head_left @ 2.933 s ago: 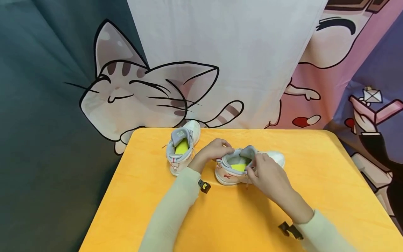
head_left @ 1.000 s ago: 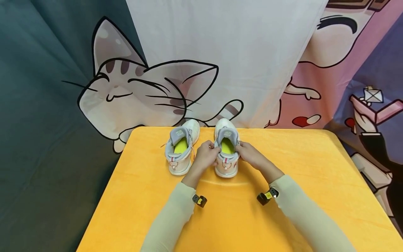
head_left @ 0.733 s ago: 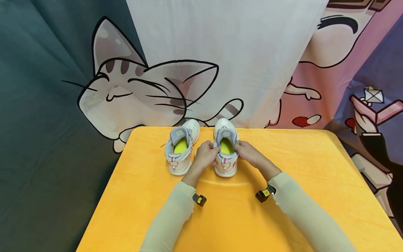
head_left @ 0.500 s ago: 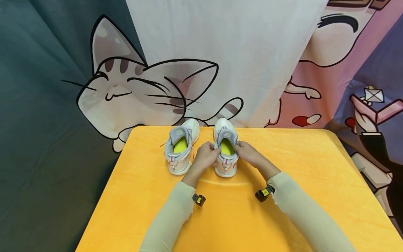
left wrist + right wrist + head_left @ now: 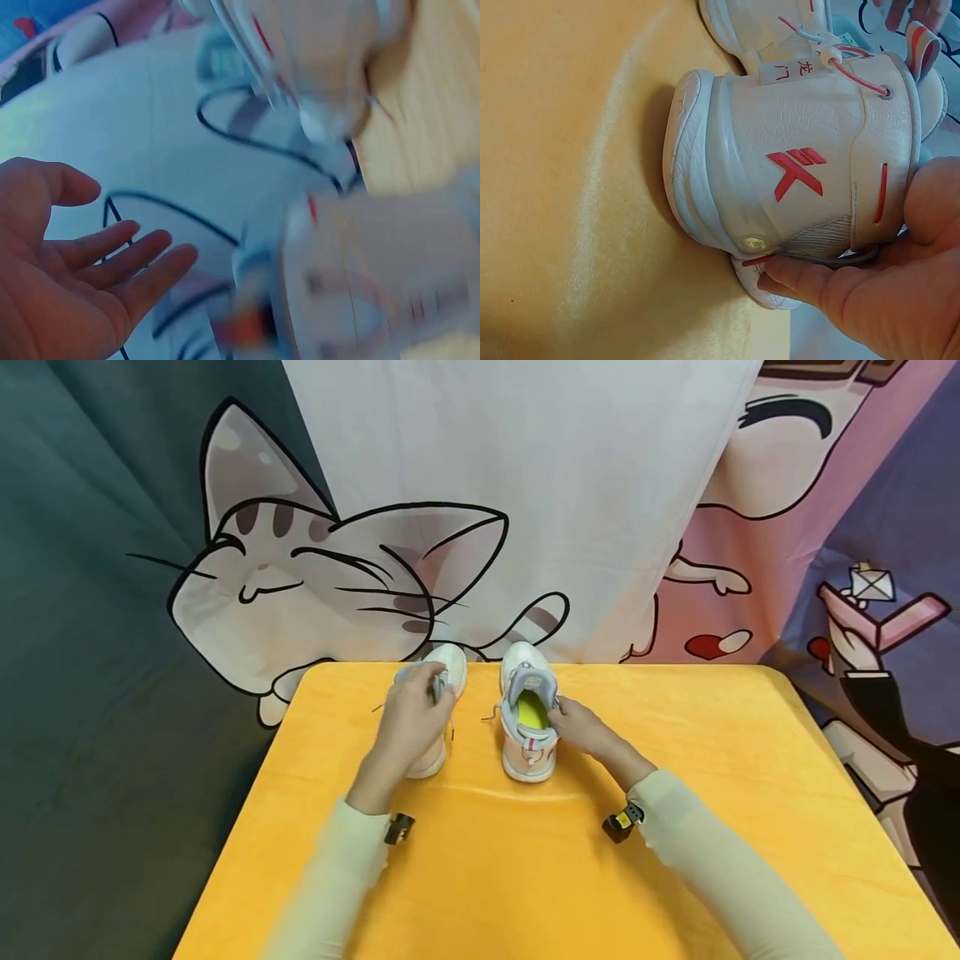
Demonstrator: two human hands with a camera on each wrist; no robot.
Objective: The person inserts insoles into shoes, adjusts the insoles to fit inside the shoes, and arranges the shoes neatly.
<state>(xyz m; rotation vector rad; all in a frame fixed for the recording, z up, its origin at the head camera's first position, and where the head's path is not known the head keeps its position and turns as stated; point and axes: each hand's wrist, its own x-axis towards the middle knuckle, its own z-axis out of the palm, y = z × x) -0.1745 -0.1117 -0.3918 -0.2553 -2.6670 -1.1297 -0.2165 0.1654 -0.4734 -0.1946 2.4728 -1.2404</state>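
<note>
Two white-and-pale-pink sneakers stand side by side on the yellow table (image 5: 480,860), toes toward the back. My right hand (image 5: 585,727) holds the right side of the right sneaker (image 5: 528,755), thumb at the collar and fingers down the outer side in the right wrist view. Its yellow-green insole (image 5: 532,710) shows. Over the left sneaker (image 5: 450,664) hovers my left hand (image 5: 412,714), covering most of that shoe's opening. The left wrist view shows this hand (image 5: 82,277) with fingers spread and nothing in them, apart from the blurred sneakers.
Just behind the table's back edge hangs a printed backdrop (image 5: 600,510) with a cartoon cat. A lace (image 5: 491,713) of the right sneaker sticks out into the gap between the shoes. Dark green cloth (image 5: 112,735) hangs at the left.
The right sneaker was turned from sideways to toe-back beside the other. Within the last half second my left hand let go of it and moved left over the left sneaker; my right hand stayed.
</note>
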